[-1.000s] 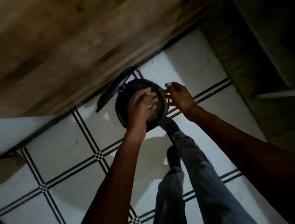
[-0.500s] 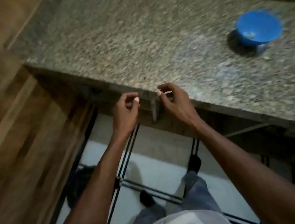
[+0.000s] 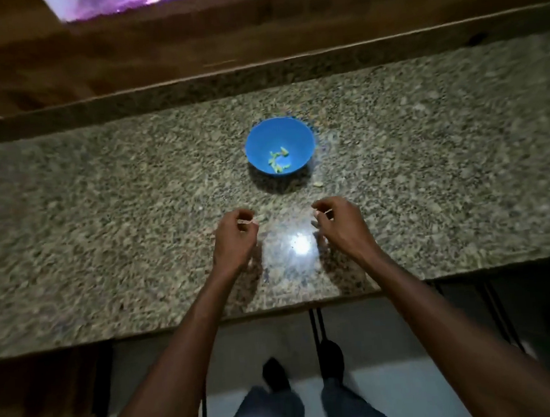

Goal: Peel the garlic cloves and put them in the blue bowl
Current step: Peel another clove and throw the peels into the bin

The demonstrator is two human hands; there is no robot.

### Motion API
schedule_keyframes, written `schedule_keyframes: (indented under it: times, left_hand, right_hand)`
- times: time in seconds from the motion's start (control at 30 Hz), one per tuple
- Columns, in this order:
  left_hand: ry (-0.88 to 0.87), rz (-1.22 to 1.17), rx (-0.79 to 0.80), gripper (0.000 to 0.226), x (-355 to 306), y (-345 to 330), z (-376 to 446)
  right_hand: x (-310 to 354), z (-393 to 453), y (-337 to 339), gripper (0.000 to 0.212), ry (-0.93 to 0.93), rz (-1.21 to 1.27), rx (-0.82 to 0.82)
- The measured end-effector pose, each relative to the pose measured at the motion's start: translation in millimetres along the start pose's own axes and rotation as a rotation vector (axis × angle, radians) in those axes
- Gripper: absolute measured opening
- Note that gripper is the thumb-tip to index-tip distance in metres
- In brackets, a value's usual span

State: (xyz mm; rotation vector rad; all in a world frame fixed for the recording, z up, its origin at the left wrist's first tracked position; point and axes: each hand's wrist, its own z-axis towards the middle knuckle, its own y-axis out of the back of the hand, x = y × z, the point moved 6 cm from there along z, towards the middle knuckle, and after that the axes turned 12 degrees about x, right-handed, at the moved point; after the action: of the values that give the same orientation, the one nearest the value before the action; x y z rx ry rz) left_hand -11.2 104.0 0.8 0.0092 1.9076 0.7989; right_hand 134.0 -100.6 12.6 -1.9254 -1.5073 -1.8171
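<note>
The blue bowl (image 3: 259, 143) stands on the speckled granite counter (image 3: 102, 205), with several pale peeled garlic cloves (image 3: 278, 162) at its bottom. One small pale piece (image 3: 318, 184) lies on the counter just right of the bowl's front. Both hands hover above the counter in front of the bowl. My left hand (image 3: 236, 241) has loosely curled fingers, its fingertips near the thumb, and I see nothing in it. My right hand (image 3: 341, 226) is curled the same way and also looks empty.
A bright glare spot (image 3: 299, 244) sits on the counter between my hands. A raised stone ledge (image 3: 256, 75) with wood behind it runs along the back. The counter's front edge (image 3: 210, 322) crosses my forearms, and below it are tiled floor and my feet (image 3: 330, 358).
One second ago both hands were down over a dark round bin on the floor. My view has swung up to the counter, and my hands now hover in front of the blue bowl.
</note>
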Motion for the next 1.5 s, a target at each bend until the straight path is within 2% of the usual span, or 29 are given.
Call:
schedule_keyframes:
  times: [0.13,0.2,0.3,0.37,0.47,0.57,0.67,0.9,1.07,1.1,1.23,1.3,1.37,1.5]
  left_hand:
    - [-0.027,0.024,0.02,0.02,-8.8,-11.4,37.9]
    - [-0.039,0.039,0.034,0.024,-7.4,-11.8,52.7]
    - [-0.017,0.039,0.028,0.024,4.3,-4.7,64.1]
    - [-0.022,0.063,-0.001,0.022,8.4,2.6,69.1]
    - [-0.023,0.049,-0.037,0.021,19.0,11.8,75.0]
    - [-0.036,0.02,-0.029,0.018,24.5,13.0,78.3]
    - [-0.061,0.009,0.0,0.019,20.1,10.2,82.4]
    - [-0.143,0.029,0.052,0.011,21.6,5.3,72.8]
    - [-0.174,0.118,0.16,0.043,23.0,-8.9,62.5]
    - [-0.181,0.13,0.16,0.042,21.5,-10.7,61.0]
    - [-0.197,0.122,0.084,0.013,15.2,-12.5,52.2]
    - [-0.159,0.082,0.048,0.009,12.8,-13.9,48.8]
    - [-0.041,-0.029,0.033,0.011,12.6,-17.1,44.4]
    - [0.142,-0.428,0.077,0.012,15.0,-32.1,33.6]
  right_hand:
    - [-5.7,61.8,33.5,0.032,0.028,-0.162,-0.078]
    - [-8.8,89.8,36.7,0.033,0.07,-0.299,-0.033]
    - [-18.2,110.6,22.9,0.011,0.111,-0.48,0.014]
    - [-23.8,108.3,14.4,0.008,0.106,-0.512,-0.002]
    - [-9.1,84.0,13.3,0.011,0.089,-0.432,-0.069]
    - [16.7,63.2,27.0,0.014,0.033,-0.169,-0.178]
    - [45.3,70.8,36.6,0.017,0.022,0.005,-0.177]
    - [88.3,132.4,33.5,0.018,0.094,-0.14,-0.124]
    - [76.7,131.3,31.2,0.02,0.1,-0.041,-0.144]
    - [73.6,125.9,30.3,0.018,0.1,0.006,-0.129]
    - [56.5,89.2,11.6,0.014,0.087,0.141,-0.007]
    - [39.3,72.9,-7.7,0.012,0.055,0.187,0.091]
    - [19.1,63.0,-26.1,0.012,0.009,0.23,0.174]
    - [-2.2,56.4,-48.9,0.024,-0.095,0.447,0.318]
